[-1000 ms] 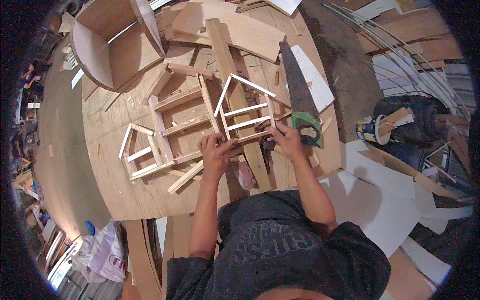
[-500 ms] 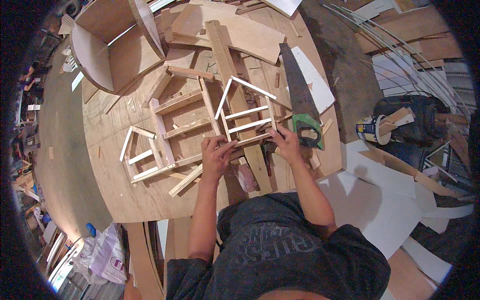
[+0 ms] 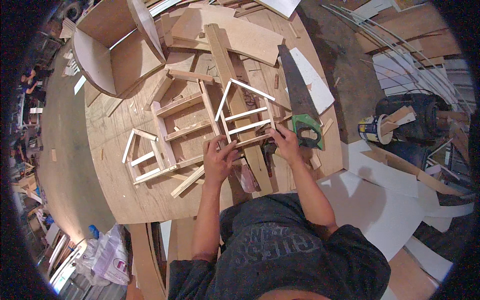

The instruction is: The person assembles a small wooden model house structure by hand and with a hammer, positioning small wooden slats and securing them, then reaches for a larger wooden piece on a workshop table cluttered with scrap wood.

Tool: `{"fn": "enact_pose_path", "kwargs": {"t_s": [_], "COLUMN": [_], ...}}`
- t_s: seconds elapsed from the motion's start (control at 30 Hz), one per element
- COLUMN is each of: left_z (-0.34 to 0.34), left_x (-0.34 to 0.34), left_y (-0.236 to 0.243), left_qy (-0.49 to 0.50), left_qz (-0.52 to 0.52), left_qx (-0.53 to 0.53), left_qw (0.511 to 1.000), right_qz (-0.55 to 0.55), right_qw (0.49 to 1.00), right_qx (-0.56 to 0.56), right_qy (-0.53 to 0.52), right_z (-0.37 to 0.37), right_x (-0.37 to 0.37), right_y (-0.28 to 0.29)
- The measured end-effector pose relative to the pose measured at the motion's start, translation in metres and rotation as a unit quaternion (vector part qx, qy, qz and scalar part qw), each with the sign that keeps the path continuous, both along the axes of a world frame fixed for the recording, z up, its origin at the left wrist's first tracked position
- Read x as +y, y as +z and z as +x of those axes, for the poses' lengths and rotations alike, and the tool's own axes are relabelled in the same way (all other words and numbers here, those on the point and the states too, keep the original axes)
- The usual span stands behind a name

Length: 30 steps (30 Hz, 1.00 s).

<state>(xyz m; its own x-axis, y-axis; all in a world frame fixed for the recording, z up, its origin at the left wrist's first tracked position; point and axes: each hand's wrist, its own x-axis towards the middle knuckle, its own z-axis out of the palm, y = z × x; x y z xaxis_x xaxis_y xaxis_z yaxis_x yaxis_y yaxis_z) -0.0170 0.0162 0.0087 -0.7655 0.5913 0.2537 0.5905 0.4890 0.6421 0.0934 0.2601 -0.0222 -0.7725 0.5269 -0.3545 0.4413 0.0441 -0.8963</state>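
A small house-shaped wooden frame (image 3: 250, 126) with white edges and two crossbars lies partly over a long plank (image 3: 220, 55). My left hand (image 3: 218, 159) grips its near left corner, fingers bent. At the near right corner my right hand (image 3: 286, 143) pinches the frame between thumb and fingers. Left of it, against the held frame, lies a larger house-shaped wooden frame (image 3: 187, 129) with crossbars. Another small white-edged frame (image 3: 143, 159) adjoins the larger one's left side. To the right of my right hand is a handsaw (image 3: 298, 82) with a green handle.
The wooden worktable (image 3: 112, 195) carries scattered offcuts and boards. A curved open cabinet piece (image 3: 132, 55) stands at its far left. White panels (image 3: 370, 200) lean at the right edge, and a bucket (image 3: 370, 129) of wood scraps stands beyond. A plastic bag (image 3: 107, 255) sits lower left.
The view has shifted slightly. My left fingers have changed their pose a little at the frame's corner, while my right hand keeps its pinch.
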Motion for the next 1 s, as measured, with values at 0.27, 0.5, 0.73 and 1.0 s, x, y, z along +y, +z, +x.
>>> {"fn": "enact_pose_path", "kwargs": {"t_s": [0.27, 0.5, 0.73, 1.0], "left_z": [0.001, 0.004, -0.026, -0.127], "left_x": [-0.003, 0.006, 0.060, 0.136], "left_y": [0.003, 0.018, 0.052, 0.045], "left_qy": [0.009, 0.040, 0.052, 0.032], "left_qz": [-0.018, 0.010, 0.046, 0.046], "left_qx": [0.019, 0.013, 0.026, 0.035], "left_qw": [1.000, 0.999, 0.997, 0.998], "right_qz": [0.004, -0.008, 0.201, 0.202], "right_qw": [0.999, 0.986, 0.970, 0.974], "right_qx": [0.022, 0.049, 0.088, 0.067], "right_qy": [-0.024, -0.158, -0.106, 0.077], "right_z": [-0.002, -0.002, -0.040, -0.142], "right_x": [0.005, 0.013, 0.053, 0.115], "right_y": [-0.014, 0.004, 0.036, 0.029]}}
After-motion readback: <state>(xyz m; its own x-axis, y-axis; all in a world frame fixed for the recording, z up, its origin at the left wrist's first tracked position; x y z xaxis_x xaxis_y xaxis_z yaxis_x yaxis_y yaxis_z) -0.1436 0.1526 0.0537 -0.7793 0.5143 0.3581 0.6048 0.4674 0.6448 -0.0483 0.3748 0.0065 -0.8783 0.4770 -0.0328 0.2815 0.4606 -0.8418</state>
